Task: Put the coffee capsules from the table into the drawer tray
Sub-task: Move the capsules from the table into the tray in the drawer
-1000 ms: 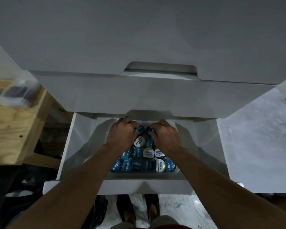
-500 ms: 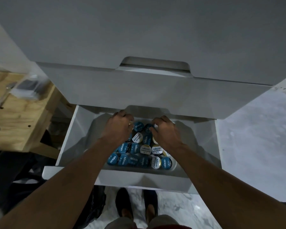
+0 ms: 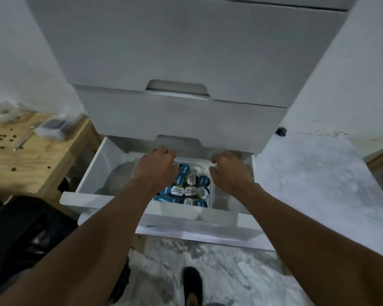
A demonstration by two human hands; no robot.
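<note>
Several blue and white-lidded coffee capsules (image 3: pixel 190 191) lie heaped in a white tray (image 3: pixel 179 212) inside the open bottom drawer (image 3: pixel 208 230). My left hand (image 3: pixel 157 168) hovers over the left part of the heap, back up, fingers bent loosely downward, with no capsule seen in them. My right hand (image 3: pixel 228 171) is at the tray's right rim, its fingers loosely curled and holding nothing. The left hand hides some of the capsules.
Two closed white drawers (image 3: pixel 186 120) overhang the back of the open one. A wooden table (image 3: pixel 31 160) at the left carries a plastic bag (image 3: pixel 51 129) and a pen (image 3: pixel 24 138). A black object (image 3: pixel 27 235) sits on the floor at the lower left. My shoe (image 3: pixel 191 283) is below the drawer.
Both hands had their fingers down among the capsules close together; they have lifted off and moved apart. The camera has pulled back and up.
</note>
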